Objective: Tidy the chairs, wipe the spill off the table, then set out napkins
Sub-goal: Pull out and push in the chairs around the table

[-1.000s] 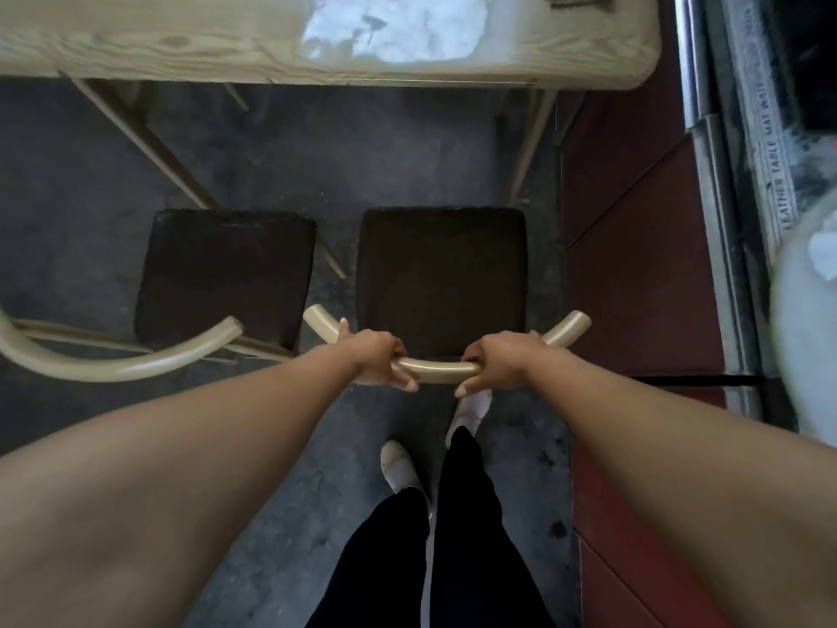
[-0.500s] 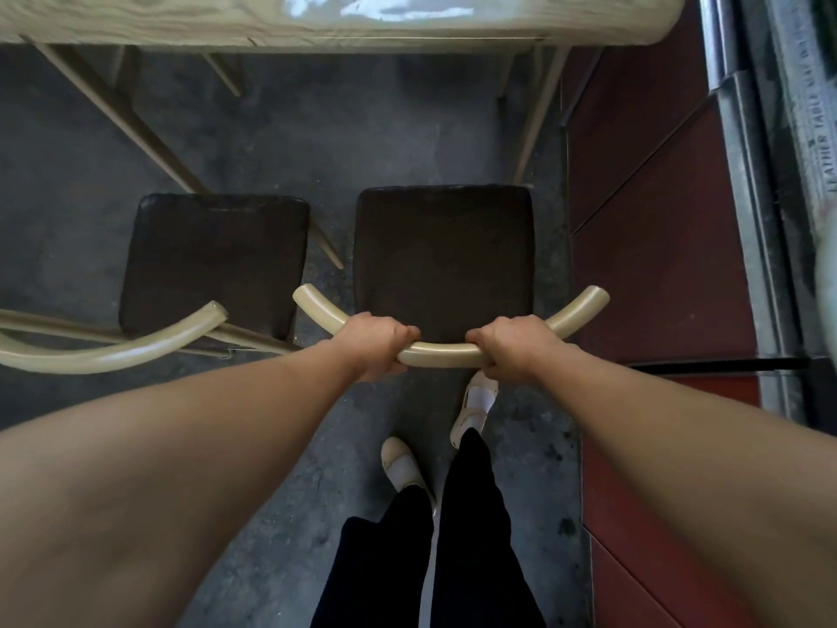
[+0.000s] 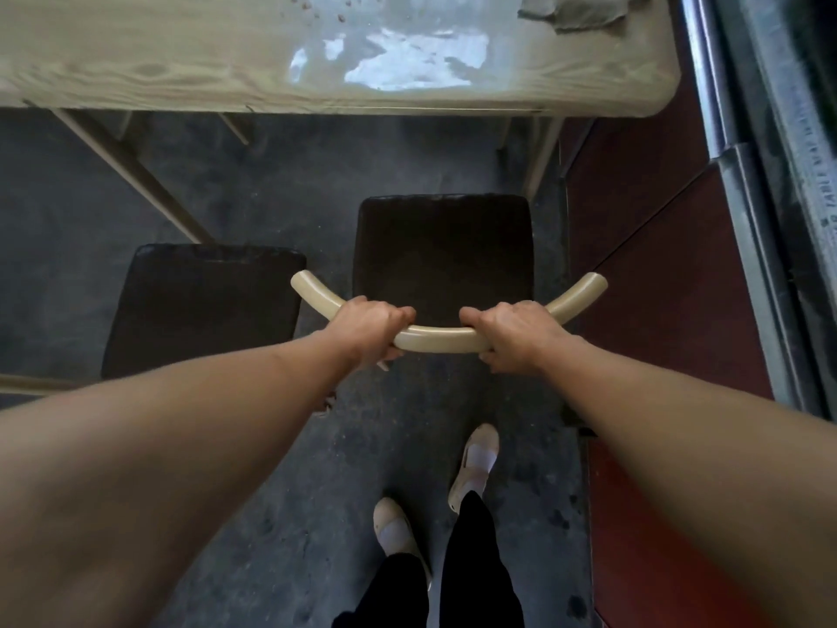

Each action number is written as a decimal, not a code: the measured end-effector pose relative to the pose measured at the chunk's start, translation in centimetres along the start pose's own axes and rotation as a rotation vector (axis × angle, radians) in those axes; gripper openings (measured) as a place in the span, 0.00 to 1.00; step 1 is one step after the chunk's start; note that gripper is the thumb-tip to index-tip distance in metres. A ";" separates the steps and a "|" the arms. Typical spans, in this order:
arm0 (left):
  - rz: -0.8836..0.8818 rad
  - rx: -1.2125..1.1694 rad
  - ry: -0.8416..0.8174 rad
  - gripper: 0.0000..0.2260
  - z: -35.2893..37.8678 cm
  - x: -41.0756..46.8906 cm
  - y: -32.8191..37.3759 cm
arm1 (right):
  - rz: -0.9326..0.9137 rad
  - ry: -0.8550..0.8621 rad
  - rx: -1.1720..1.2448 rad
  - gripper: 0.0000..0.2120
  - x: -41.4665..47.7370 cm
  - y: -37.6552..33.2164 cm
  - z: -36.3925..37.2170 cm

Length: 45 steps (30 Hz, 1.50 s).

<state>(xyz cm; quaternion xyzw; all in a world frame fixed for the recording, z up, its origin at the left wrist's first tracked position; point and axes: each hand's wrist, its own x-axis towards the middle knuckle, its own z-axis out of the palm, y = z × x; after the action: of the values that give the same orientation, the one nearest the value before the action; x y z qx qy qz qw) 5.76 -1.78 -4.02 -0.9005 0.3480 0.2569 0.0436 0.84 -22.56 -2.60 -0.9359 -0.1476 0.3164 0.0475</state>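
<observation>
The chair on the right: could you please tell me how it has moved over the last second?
The right chair has slid forward toward the table; its seat now lies ahead of the left chair, not yet under the tabletop. The left hand and right hand keep gripping its back rail. The left chair, spill and cloth are unchanged.
</observation>
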 end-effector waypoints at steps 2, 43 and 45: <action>-0.024 0.033 0.039 0.14 -1.0 1.9 -0.7 | 0.024 0.058 -0.024 0.20 1.6 1.1 -1.1; -0.801 -0.457 0.301 0.41 -8.6 15.4 -7.1 | 0.244 0.506 0.384 0.20 15.1 9.4 -12.5; -0.913 -0.801 0.375 0.35 -9.3 15.2 -7.9 | 0.407 0.654 0.346 0.17 14.4 8.8 -12.1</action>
<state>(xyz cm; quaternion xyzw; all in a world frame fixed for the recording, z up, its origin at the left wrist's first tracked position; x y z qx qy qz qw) 24.44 -7.43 -4.25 -0.9343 -0.1926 0.1608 -0.2531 21.25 -26.45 -2.88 -0.9753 0.1185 0.0256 0.1846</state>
